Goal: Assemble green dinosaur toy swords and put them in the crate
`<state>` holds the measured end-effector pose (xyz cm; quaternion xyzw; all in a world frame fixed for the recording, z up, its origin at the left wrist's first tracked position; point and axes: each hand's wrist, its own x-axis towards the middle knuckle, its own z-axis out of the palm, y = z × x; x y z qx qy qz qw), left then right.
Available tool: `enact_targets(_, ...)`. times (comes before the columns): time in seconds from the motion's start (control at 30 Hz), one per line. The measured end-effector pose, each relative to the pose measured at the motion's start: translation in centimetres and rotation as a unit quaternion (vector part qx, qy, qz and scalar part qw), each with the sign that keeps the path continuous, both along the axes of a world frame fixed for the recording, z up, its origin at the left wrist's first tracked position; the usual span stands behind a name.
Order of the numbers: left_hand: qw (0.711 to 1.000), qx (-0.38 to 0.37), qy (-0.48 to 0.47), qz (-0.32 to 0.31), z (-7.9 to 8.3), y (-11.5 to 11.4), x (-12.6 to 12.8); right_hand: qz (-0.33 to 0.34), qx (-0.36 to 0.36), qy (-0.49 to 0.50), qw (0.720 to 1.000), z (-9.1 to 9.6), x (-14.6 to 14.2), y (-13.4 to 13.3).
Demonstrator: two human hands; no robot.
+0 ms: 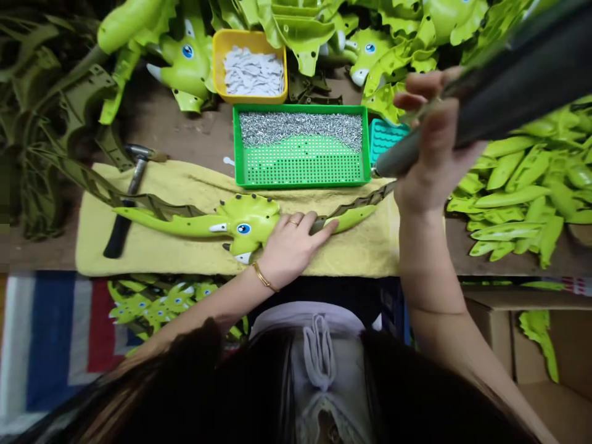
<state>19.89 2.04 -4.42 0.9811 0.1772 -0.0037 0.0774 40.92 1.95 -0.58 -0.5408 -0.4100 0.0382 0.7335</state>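
A green dinosaur-head toy bow (250, 219), with blue eyes, white horns and dark olive limbs, lies across the yellow cloth (324, 259). My left hand (293, 243) rests over the bow just right of the head, fingers bent over its arm and pressing it down. Raised at the right, my right hand (430, 148) holds a dark electric screwdriver (490, 86) between thumb and fingers. The screwdriver's tip points left and down, above the bow's right limb and near the corner of a green tray (300, 182). Small silver screws (300, 126) fill the tray's far side.
A hammer (129, 203) lies on the cloth's left side. Behind the tray stands a yellow bin (217, 68) of white pieces. Olive parts (41, 123) pile up left, green pieces (518, 185) right. A cardboard box (494, 333) stands below the table edge at right.
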Motion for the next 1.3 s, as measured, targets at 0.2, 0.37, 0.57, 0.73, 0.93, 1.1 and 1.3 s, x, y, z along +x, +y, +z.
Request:
enact_targets(0.2,1.000,0.028,-0.002,-0.015,0.2,1.0,-1.6,-0.120,-0.072,-0.009,0.990,-3.1,0.6,6.4)
enact_targets(0.37,0.999,0.020,-0.028,-0.026,-0.3,2.1,-1.8,-0.015,-0.153,-0.016,0.988,-5.3,0.9,7.2)
enact_targets(0.57,0.999,-0.004,-0.035,-0.012,-0.3,2.2,-1.5,-0.032,-0.185,0.014,0.982,-5.7,0.6,7.0)
enact_targets(0.73,0.998,-0.024,-0.056,0.012,-0.2,2.2,-1.5,-0.063,-0.062,0.065,0.994,-3.4,-0.1,6.6)
enact_targets(0.93,0.996,-0.066,-0.044,0.040,-0.2,2.4,-1.3,-0.018,0.069,0.049,0.996,0.4,-1.8,0.2)
enact_targets(1.1,0.997,-0.048,-0.042,0.038,-0.5,2.5,-1.3,-0.002,0.088,0.036,0.995,-0.9,-3.5,-4.3)
enact_targets(1.3,0.998,-0.037,-0.041,0.040,-0.4,2.4,-1.2,-0.012,0.037,-0.018,0.999,-3.2,-3.6,-4.6)
